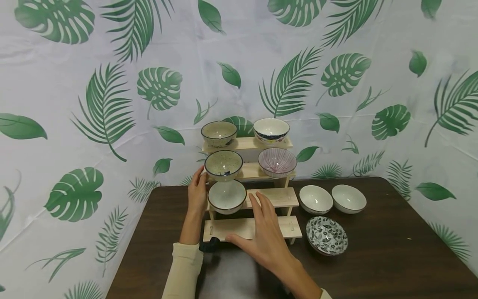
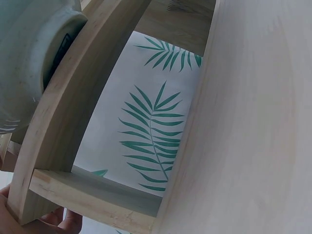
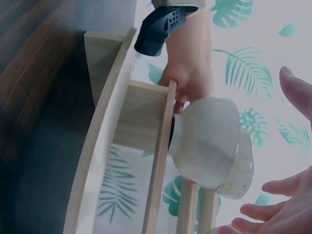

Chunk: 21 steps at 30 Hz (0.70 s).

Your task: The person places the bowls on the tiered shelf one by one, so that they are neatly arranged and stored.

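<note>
The dark-rimmed white bowl (image 1: 227, 195) sat at the left of the wooden stand's (image 1: 290, 227) second-lowest tier; the left hand (image 1: 197, 193) gripped the stand's left side, and the right hand (image 1: 267, 232) hung spread wide, thumb apart, before the lower tiers. Two speckled bowls (image 1: 223, 162), a pink-striped bowl (image 1: 277, 161) and a patterned bowl (image 1: 271, 128) stood higher, with three bowls (image 1: 326, 236) on the dark table (image 1: 388, 232) to the right.

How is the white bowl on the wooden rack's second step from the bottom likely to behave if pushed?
The white bowl looks like glazed ceramic, so it's probably stiff but breakable. Its smooth-looking sides may be slippery. Its foot is narrower than its rim, so a push high up might tip it.
</note>
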Tool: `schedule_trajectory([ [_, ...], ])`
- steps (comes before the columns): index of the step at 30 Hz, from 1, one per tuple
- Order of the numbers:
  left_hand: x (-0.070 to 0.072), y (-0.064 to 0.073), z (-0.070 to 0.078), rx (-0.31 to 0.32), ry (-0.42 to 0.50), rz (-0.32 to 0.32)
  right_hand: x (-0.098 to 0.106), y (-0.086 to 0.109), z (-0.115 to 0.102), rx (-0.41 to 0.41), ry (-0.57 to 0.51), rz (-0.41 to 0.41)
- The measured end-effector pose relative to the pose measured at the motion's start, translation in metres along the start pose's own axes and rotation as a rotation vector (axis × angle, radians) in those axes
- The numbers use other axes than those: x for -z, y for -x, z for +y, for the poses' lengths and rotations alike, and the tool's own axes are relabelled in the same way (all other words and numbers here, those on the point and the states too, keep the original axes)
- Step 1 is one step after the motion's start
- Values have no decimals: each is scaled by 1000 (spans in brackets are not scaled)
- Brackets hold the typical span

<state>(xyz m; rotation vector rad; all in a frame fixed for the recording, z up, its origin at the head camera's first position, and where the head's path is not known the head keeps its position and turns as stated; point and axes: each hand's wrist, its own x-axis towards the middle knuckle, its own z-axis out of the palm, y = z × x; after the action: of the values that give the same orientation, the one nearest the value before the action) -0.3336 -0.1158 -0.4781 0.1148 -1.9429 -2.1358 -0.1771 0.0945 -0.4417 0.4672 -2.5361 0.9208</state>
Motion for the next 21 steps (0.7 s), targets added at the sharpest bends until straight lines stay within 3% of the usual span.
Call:
schedule_trajectory([
  [9,-1,0,-1,12,-5,-9,6,6,7,-26,-6,6],
  [21,-1,4,2,-2,-15,-3,20,-1,24,-89,15,23],
])
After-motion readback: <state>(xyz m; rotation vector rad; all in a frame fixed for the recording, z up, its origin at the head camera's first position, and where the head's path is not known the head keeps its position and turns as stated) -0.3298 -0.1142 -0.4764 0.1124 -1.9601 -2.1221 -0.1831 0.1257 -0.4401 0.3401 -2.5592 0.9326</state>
